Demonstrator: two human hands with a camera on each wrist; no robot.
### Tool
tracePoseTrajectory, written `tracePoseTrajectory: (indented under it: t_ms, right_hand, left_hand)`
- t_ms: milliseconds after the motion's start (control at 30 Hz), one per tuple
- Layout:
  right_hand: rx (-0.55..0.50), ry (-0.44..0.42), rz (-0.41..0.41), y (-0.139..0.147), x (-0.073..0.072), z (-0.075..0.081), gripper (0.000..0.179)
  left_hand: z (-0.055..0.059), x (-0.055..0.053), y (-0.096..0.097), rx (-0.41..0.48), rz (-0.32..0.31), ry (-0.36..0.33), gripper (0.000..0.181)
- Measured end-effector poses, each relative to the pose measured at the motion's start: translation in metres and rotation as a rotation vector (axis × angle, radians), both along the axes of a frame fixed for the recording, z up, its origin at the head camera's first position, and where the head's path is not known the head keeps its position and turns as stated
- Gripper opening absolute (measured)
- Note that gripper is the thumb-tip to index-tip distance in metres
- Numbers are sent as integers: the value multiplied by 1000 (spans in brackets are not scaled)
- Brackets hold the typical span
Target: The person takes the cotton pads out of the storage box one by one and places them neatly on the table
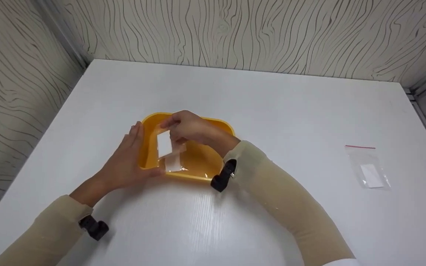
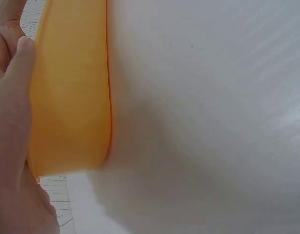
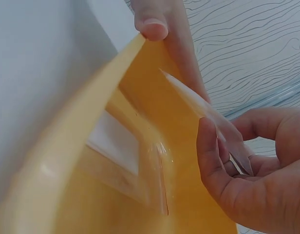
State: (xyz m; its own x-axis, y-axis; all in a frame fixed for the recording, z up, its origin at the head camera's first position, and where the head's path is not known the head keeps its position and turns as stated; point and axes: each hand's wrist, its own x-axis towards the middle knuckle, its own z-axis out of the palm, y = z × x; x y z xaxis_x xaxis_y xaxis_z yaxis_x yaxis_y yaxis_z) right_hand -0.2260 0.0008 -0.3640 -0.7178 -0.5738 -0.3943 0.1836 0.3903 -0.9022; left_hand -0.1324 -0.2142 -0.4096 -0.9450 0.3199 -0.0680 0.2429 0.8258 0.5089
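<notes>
In the head view my right hand (image 1: 190, 127) reaches over the yellow plastic bin (image 1: 218, 179) and pinches a small clear zip bag with a white card (image 1: 164, 144) inside. The right wrist view has this bag (image 3: 208, 109) tilted between thumb and fingers, above the bin floor. A second clear bag with a white insert (image 3: 116, 141) lies inside the bin. My left hand (image 1: 124, 162) holds the bin's left end, its thumb (image 3: 155, 29) at the front rim and its fingers along the outer left side. The left wrist view shows the bin's outer wall (image 2: 72, 97) beside that hand.
Another clear zip bag (image 1: 372, 173) with a red seal and a white card lies on the right of the white table (image 1: 290, 111). Wood-patterned panels (image 1: 235, 33) stand behind the table and along its sides.
</notes>
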Motion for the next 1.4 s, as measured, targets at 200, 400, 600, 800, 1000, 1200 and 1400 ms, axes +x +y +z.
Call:
tracePoseTrajectory:
  t_ms: [200,400,600,800,1000,1200,1400]
  right_hand:
    - [-43,-2,-3,5,2,0,41]
    - [-98,-5,9,10,4,-1,42]
    - [-123,-22,-12,13,4,0,38]
    - [-131,-35,-28,16,3,0,40]
    - [-144,-50,-33,20,3,-2,39]
    - [-151,-37,-34,24,5,-2,38]
    - [-172,-47,-61,28,4,-4,39]
  left_hand:
    - [0,-1,1,-6,-6,10,132]
    - [-1,-2,-1,-11,-16,10,134]
    - [-2,-2,0,-18,-10,16,134]
    - [-2,-1,-1,-5,1,20,133]
    - [-2,-1,0,-17,-6,10,133]
    - [-3,-2,0,-9,5,2,133]
    - [-2,-2,1,-4,17,-27,134]
